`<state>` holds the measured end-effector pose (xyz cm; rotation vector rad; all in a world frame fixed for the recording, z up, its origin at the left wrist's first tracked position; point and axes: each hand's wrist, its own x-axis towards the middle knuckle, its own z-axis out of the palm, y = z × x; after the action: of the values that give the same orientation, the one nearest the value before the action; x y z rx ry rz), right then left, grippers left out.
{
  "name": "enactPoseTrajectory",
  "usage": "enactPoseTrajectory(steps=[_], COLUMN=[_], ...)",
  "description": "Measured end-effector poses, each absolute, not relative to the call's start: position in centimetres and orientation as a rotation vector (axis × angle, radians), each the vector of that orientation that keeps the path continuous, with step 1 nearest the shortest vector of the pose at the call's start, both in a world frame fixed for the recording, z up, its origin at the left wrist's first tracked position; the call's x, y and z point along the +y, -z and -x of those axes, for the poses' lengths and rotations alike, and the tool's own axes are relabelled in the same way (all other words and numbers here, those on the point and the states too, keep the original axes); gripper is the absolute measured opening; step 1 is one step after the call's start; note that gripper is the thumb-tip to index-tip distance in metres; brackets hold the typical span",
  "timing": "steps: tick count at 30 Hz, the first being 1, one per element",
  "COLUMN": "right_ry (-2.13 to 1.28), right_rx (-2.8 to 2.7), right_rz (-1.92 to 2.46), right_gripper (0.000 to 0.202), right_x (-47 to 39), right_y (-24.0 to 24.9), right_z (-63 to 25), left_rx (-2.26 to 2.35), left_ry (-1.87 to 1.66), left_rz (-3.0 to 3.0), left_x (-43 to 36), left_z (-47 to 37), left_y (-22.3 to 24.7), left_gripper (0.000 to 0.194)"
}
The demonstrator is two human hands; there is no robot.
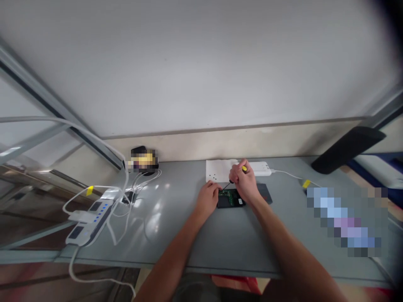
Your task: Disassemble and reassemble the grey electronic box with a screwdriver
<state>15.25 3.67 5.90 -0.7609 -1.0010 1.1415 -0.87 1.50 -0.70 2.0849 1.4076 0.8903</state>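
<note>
On the grey table, an opened phone-like device lies with its green circuit board exposed. My left hand is at its left edge, fingers drawn together and holding that side. In the closed fist of my right hand is a screwdriver with a yellow handle end. Its thin shaft slants down to the left, and the tip reaches the board's upper left part near my left fingertips. A dark flat panel lies to the right of the device, partly behind my right wrist. Small dark specks, perhaps screws, sit on a white sheet behind my hands.
Behind my right hand is a white box-like strip with a cable. A power strip with loose white cables stands at the left edge. A black slanted object and a blurred-out item are at right. A wall closes off the back.
</note>
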Motion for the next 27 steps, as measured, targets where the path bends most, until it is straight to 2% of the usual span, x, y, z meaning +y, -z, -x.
enactPoseTrajectory(steps=[5,9,16,27], right_ry=[-1.245,-1.336,-1.386,-1.521], right_rx=[-1.031,-0.990,-0.930,-0.784], right_rz=[0.722,0.648,0.608,0.493], right_gripper=[0.042,0.030,0.045,0.026], right_x=[3.7,3.6,3.2,3.5], right_y=[-6.0,-5.9,-6.4,-6.5], right_z=[-15.0,-15.6,-15.5,-16.2], left_rx=[1.401,1.408,1.383,1.395], left_ry=[-0.892,-0.890,-0.916,-0.908], left_rz=[-2.092,-2.089,-2.078,-2.058], left_x=[1.4,1.4,1.4,1.6], left_z=[0.9,0.9,0.9,0.9], left_y=[0.6,0.4,0.3,0.5], left_gripper=[0.032,0.032,0.032,0.031])
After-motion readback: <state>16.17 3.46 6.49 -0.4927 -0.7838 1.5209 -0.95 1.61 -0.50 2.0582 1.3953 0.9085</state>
